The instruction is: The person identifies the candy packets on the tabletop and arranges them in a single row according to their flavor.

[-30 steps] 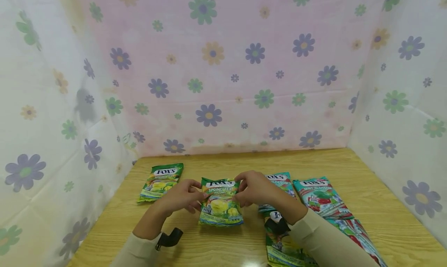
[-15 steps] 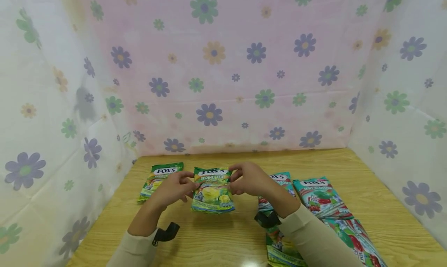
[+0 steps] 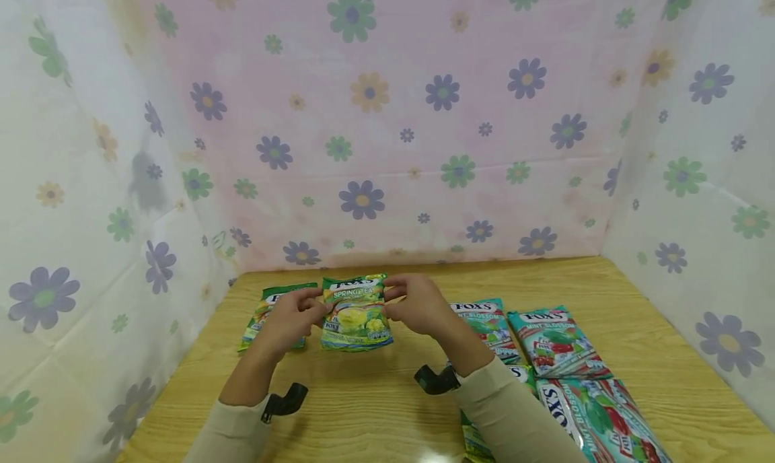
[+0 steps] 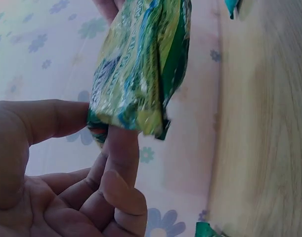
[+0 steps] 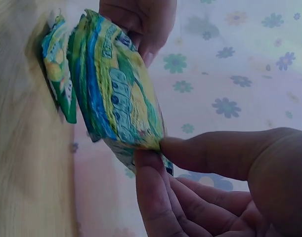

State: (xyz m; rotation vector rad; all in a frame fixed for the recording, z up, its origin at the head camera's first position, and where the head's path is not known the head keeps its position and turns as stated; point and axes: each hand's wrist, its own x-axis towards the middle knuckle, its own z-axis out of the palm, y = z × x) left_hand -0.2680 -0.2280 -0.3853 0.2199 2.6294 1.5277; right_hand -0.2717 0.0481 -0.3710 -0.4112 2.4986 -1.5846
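Between both hands hangs a green and yellow Spring Tea candy bag (image 3: 356, 315), its printed front facing the head camera. My left hand (image 3: 294, 320) pinches its left edge, thumb in front and fingers behind. On the opposite edge, the thumb and fingers of my right hand (image 3: 418, 307) pinch it too. Both wrist views show the candy bag (image 4: 136, 74) held clear of the tabletop. A second Spring Tea bag (image 3: 257, 318) lies on the table at the left, partly covered by my left hand.
On the wooden table (image 3: 363, 409), a Mint Blossom bag (image 3: 484, 322) lies right of centre, with another Mint Blossom bag (image 3: 560, 345) beside it. Nearer stands a third Mint Blossom bag (image 3: 611, 419), lying turned. My right sleeve (image 3: 514, 409) partly hides a green bag (image 3: 475, 439). Flowered cloth (image 3: 412, 113) walls the table.
Both hands have carried the Spring Tea bag left and away from me, toward the bag lying at the left. The right forearm now uncovers more of the Mint Blossom bags.
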